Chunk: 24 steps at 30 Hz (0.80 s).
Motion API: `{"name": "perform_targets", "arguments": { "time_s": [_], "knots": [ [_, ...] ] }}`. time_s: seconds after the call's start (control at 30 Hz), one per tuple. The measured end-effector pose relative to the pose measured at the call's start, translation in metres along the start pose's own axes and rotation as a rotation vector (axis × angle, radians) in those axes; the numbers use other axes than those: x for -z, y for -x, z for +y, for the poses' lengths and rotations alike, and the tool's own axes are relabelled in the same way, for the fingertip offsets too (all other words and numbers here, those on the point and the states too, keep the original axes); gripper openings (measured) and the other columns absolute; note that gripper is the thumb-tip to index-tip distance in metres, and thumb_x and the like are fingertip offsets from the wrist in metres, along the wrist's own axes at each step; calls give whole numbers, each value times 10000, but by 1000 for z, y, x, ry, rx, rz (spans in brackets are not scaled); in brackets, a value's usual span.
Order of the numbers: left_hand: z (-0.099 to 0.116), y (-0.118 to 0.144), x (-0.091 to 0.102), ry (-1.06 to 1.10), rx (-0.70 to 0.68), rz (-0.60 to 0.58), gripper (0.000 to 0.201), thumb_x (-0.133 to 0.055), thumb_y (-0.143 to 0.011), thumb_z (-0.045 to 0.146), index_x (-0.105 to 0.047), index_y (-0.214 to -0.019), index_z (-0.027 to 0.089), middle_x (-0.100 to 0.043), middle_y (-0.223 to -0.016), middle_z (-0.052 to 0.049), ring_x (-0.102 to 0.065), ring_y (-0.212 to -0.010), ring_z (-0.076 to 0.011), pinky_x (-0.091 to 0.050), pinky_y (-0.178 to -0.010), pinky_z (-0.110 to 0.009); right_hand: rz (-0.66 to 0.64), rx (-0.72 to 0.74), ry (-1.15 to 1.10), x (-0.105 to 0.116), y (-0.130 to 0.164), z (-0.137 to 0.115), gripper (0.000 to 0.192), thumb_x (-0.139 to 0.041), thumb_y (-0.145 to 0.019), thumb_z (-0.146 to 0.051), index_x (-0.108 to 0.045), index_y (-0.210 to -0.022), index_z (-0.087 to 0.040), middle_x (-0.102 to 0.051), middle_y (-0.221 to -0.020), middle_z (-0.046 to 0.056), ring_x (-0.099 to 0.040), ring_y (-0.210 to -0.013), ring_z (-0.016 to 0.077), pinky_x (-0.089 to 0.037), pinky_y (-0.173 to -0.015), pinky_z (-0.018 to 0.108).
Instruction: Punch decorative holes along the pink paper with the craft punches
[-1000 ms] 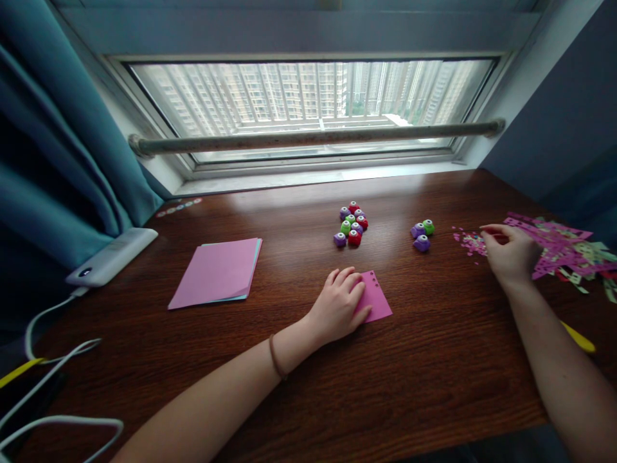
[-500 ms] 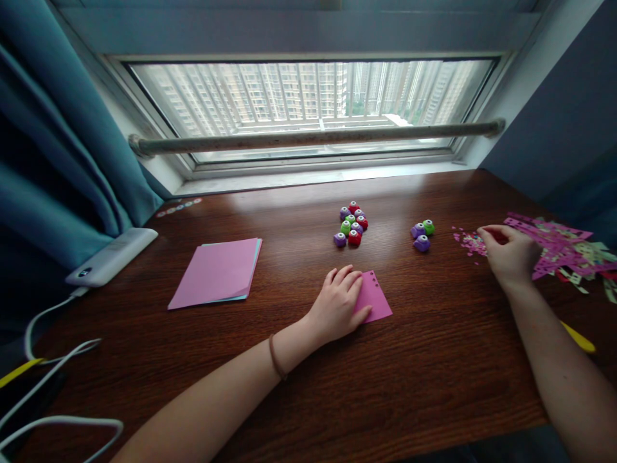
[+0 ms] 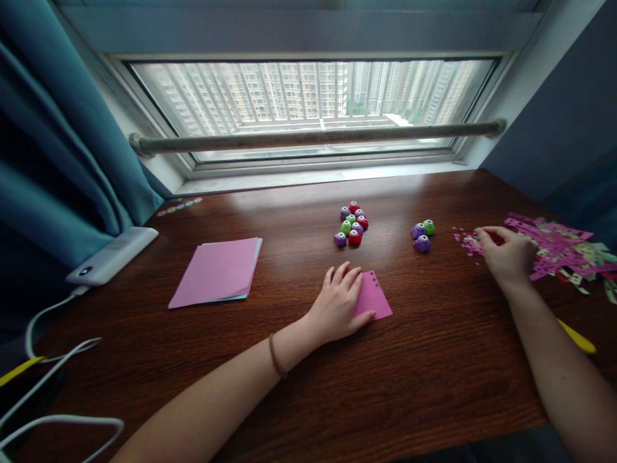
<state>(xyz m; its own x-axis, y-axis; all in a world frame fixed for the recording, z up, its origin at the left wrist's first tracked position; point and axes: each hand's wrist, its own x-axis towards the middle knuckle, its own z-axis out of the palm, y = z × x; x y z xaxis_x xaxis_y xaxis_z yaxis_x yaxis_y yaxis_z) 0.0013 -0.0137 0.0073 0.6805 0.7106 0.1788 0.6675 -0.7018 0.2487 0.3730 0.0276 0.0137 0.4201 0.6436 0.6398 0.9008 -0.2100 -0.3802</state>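
Note:
My left hand (image 3: 339,302) lies with fingers spread on a small sheet of pink paper (image 3: 376,299), covering its left part. A few small holes show along the paper's top right edge. My right hand (image 3: 508,254) is closed in a pinch at the right, with thumb and forefinger tips beside a scatter of tiny pink paper bits (image 3: 466,240). Whatever sits between those fingertips is too small to make out. Ahead of my left hand stands a cluster of small red, green and purple paper punches (image 3: 355,237). Three more punches (image 3: 421,243) stand between the hands, further back.
Punched pink paper strips (image 3: 554,235) and pale scraps (image 3: 598,254) pile up at the right. A stack of pink and blue sheets (image 3: 216,270) lies left. Beyond it are a white power bank (image 3: 116,256) and its cable (image 3: 36,321). Something yellow (image 3: 577,336) lies by my right forearm.
My right hand has shifted very slightly left, still pinched by the paper bits. The thumb of my left hand has stretched a little further right over the pink paper.

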Motion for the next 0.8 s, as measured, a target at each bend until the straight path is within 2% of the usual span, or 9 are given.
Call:
{"name": "perform_targets", "arguments": {
  "time_s": [0.27,0.43,0.6,0.8],
  "knots": [
    [-1,0,-2,-2,5,-3,711,-473,-802,569,-368,-1316,89,-358,-1370,-171,-208,-1297,-360,-172,-1045,-561,-18,26,-70,2,5,-10,214,-587,-763,-328,-701,-809,-152,-648,-657,62,-555,-552,185,-396,-569,268],
    [-1,0,-3,-7,2,-3,702,-464,-806,570,-382,-1307,86,-356,-1370,-170,-201,-1300,-359,-169,-1046,-560,-75,94,-234,0,18,-29,249,-530,-819,-360,-679,-868,-167,-665,-768,53,-606,-651,193,-447,-640,287],
    [0,-1,-2,-10,-2,10,680,-466,-809,560,-394,-1299,95,-366,-1362,-171,-209,-1298,-353,-180,-1042,-561,-338,100,-450,-6,43,-63,210,-558,-797,-356,-680,-827,-188,-665,-718,18,-615,-646,187,-462,-628,283],
    [0,0,-2,-12,-4,25,680,-466,-808,562,-396,-1300,99,-369,-1360,-169,-205,-1300,-354,-179,-1043,-559,-644,135,-673,-21,65,-106,186,-573,-787,-369,-661,-820,-208,-667,-751,18,-622,-667,202,-494,-623,313]
  ]
}}
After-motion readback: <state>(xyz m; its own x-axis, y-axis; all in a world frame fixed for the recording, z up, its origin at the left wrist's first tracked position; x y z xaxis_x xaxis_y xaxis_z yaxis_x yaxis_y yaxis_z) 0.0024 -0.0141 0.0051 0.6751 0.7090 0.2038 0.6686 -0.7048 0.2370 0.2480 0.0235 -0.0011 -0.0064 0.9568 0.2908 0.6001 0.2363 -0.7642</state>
